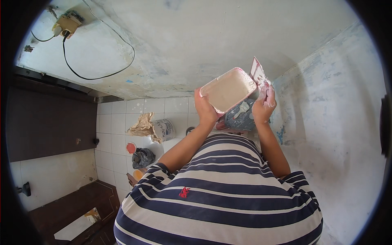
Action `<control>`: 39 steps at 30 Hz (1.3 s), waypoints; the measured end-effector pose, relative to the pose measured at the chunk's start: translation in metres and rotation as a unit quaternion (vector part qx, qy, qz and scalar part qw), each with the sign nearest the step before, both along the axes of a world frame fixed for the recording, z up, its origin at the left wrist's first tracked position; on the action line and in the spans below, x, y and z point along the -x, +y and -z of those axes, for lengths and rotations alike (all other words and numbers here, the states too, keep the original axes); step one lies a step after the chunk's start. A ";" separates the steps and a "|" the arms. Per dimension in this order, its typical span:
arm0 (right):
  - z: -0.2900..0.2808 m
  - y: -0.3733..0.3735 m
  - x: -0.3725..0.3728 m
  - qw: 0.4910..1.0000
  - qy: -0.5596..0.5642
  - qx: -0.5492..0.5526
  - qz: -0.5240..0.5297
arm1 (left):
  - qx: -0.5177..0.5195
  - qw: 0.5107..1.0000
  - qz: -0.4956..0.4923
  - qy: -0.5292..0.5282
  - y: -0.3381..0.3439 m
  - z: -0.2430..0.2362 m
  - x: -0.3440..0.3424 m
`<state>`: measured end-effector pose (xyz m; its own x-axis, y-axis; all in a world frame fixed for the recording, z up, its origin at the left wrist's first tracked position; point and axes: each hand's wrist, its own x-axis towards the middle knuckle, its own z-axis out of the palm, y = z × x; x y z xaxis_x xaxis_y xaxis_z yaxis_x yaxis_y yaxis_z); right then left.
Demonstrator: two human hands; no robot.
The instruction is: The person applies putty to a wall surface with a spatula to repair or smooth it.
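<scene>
My left hand (206, 109) is closed on the near left side of a pinkish rectangular tub (219, 109), its inside coated or filled with something pale beige. Whitish paste clings to the tub's rim. In my right hand (264, 105) is a putty knife (257, 74) with a thin flat blade, smeared with white paste and pointing up beside the tub's right edge. White paste also marks the fingers of that hand. Both hands are in front of my body, near the wall corner.
Below the hands stands a dark, paint-spattered surface (241, 116) with a pale tool on it. On the tiled floor (116, 122) are a spattered bucket (164, 130), crumpled brown paper (143, 125) and a black bag (143, 158). A socket block (66, 25) with cables hangs on the patchy wall.
</scene>
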<state>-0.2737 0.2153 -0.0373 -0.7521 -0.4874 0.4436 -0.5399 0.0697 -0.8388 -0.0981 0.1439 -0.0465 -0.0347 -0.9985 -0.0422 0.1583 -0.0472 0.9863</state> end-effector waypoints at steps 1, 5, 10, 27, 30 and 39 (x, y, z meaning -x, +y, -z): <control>-0.002 0.000 0.000 1.000 0.005 0.004 -0.001 | 0.014 0.999 0.003 -0.036 0.000 -0.001 0.000; 0.007 -0.001 0.000 0.996 0.092 0.007 -0.016 | 0.019 0.999 0.007 -0.025 0.001 0.003 0.004; 0.016 0.002 0.001 0.995 0.095 -0.017 -0.028 | -0.019 0.999 -0.012 0.032 -0.003 0.012 0.004; 0.048 -0.006 0.009 0.986 0.152 -0.011 -0.066 | -0.007 0.998 -0.010 0.060 -0.003 -0.008 0.013; 0.054 -0.006 0.011 0.991 0.119 -0.043 -0.048 | -0.023 0.996 -0.013 0.080 -0.007 -0.003 0.014; 0.031 -0.007 0.013 0.994 0.098 -0.041 -0.025 | -0.010 1.000 -0.009 0.017 -0.014 0.007 0.016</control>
